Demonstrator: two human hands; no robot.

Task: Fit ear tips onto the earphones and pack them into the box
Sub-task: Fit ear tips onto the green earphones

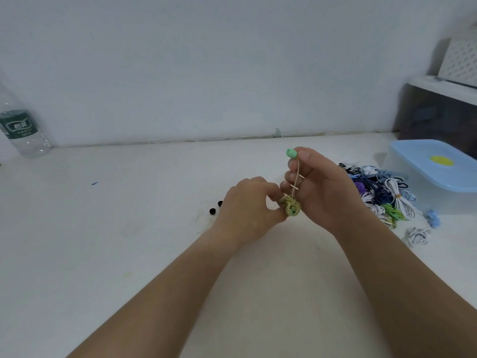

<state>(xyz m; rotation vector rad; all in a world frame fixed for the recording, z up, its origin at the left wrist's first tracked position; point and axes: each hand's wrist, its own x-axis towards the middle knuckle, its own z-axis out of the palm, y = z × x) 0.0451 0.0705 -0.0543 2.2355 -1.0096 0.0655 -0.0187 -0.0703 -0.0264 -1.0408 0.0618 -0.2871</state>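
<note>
Water bottle (pixel 22 133) standing far left on desk (pixel 129 228). Two black ear tips (pixel 212 211) lying just left of left hand (pixel 247 205). Left hand fingers pinching coiled cable bundle (pixel 291 208) (yellow-green). Right hand (pixel 322 187) fingers gripping green earbud (pixel 291 153) above bundle. Earphone pile (pixel 382 192) lying just beside blue-lidded box (pixel 433 171).

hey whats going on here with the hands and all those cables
A person's right hand pinches a green earbud up high over the white table, and the left hand pinches its coiled cable lower down. Two black ear tips lie on the table left of the hands. A pile of other earphones sits to the right beside a box with its blue lid on.
</note>
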